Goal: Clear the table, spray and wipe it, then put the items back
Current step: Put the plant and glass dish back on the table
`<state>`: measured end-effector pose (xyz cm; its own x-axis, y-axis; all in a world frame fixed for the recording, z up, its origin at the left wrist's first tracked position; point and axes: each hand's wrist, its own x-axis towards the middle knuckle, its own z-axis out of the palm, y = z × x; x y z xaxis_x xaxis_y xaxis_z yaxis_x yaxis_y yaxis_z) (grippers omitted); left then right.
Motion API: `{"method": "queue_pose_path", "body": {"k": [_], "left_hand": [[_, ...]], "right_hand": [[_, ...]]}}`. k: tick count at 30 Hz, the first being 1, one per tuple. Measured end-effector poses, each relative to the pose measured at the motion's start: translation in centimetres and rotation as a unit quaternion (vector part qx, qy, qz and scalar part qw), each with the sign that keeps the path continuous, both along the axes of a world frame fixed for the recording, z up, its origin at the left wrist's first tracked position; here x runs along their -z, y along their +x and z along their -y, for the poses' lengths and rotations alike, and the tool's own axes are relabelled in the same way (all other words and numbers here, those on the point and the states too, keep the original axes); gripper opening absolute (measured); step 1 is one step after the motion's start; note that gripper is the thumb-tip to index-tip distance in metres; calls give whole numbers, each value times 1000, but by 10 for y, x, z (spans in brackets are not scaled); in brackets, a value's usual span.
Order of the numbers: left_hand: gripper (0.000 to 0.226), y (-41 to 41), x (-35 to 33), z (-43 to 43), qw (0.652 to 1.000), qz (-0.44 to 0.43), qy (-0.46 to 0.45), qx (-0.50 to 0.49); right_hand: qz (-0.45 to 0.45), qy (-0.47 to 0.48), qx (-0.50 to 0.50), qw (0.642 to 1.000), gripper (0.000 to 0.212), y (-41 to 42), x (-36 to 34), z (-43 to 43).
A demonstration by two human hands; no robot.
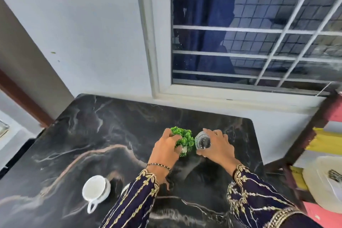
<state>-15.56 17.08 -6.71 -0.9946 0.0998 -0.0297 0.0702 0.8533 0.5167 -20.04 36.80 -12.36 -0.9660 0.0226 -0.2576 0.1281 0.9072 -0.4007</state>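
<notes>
Lift both items straight up and keep the glass (202,142) level; you cannot afford a tilt over the dark marble table (88,135). Your left hand (166,149) curls around the small green plant (182,139), fingers closed on its foliage and white pot. Your right hand (217,147) wraps the glass from the side. A white cup (96,189) stands near your left sleeve, untouched.

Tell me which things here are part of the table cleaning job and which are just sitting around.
Job:
marble table
green plant, under left hand
glass, in right hand
white cup

Lying about:
white plate on the colourful rack
</notes>
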Motion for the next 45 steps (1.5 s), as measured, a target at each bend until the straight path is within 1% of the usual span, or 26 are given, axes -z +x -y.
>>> {"method": "queue_pose_path", "body": {"k": [6,11,12,15,16,18,21,26,29,32,35,40,45], "left_hand": [[34,-28,10,38,1000,-5,14,-22],[33,-41,13,71,999,-12,19,-27],[32,-43,13,77,999,-14,20,-29],[32,-49,14,100,999,-19,27,-32],[32,-52,14,109,999,-21,30,-33],[32,-57,15,124,999,-22,34,-30],[32,-66,17,152,998,-29,49,-24],[32,-81,19,207,997,-42,59,-14],[32,-93,21,241,997,-51,53,-13],[32,-105,26,277,997,-61,51,-17],[33,-117,31,311,996,-66,53,-24],[33,-144,35,356,995,-68,61,-33],[33,-163,39,371,995,-64,76,-30]], "right_hand": [[11,20,-14,1000,94,-44,12,20],[22,6,-4,1000,90,-51,15,37],[27,7,-3,1000,88,-52,16,40],[23,30,-15,999,69,-51,16,57],[18,44,-21,999,66,-51,16,65],[22,62,-31,997,69,-50,13,82],[29,18,-31,999,67,-51,9,123],[-18,-46,-76,996,57,-58,3,208],[-6,-108,-82,991,50,-65,1,262],[6,-179,-63,982,43,-75,-1,312],[16,-236,-32,971,45,-87,1,350],[14,-267,-12,963,43,-107,6,396],[6,-279,20,960,42,-124,11,416]]}}
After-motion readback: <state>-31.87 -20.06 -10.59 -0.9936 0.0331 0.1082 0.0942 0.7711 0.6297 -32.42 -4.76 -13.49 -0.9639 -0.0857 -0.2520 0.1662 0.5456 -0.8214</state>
